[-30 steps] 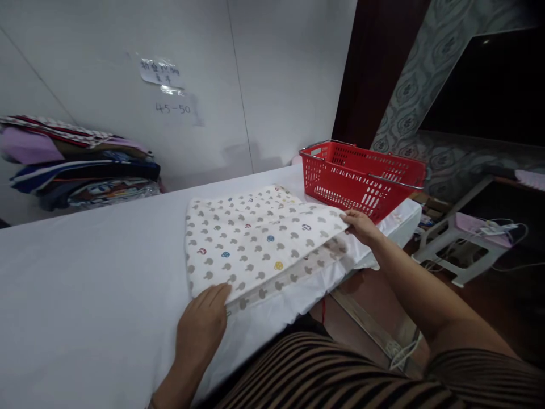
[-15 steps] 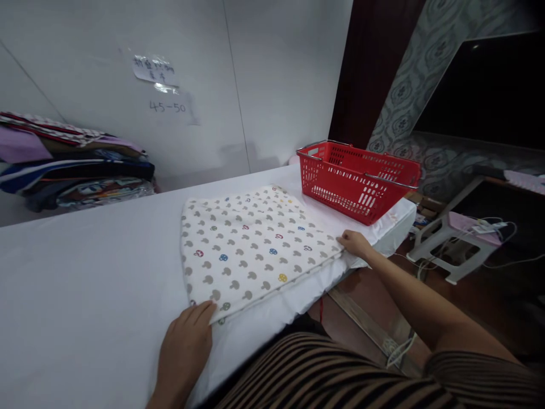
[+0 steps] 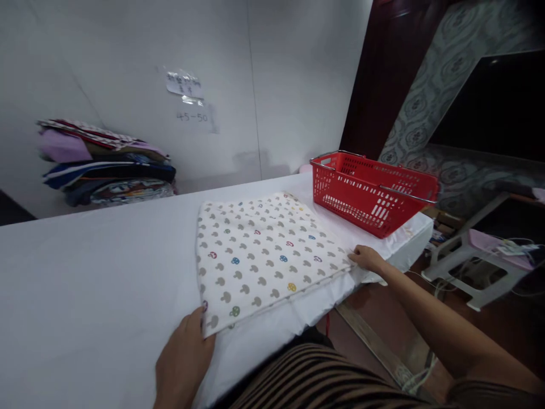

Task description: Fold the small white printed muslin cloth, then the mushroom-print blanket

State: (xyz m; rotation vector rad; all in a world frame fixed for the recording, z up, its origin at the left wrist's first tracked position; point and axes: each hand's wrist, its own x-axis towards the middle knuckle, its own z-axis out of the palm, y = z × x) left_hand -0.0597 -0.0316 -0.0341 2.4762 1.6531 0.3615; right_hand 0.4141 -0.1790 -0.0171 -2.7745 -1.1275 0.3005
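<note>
A folded white cloth [image 3: 264, 255] printed with grey and coloured mushroom shapes lies flat on the white table [image 3: 93, 284]. My left hand [image 3: 184, 359] rests at the cloth's near left corner, fingers closed on its edge. My right hand [image 3: 367, 258] pinches the near right corner at the table's front edge. An empty red plastic basket [image 3: 372, 190] with metal handles stands just beyond the cloth on the right end of the table.
A stack of folded fabrics [image 3: 106, 167] lies at the back left against the white wall, under a taped paper note [image 3: 184, 85]. A white plastic stool [image 3: 481, 255] with cables stands on the floor to the right of the table.
The upper layer of the cloth has been drawn toward me and laid flush on the lower one. Both hands have slid with its corners to the near edge.
</note>
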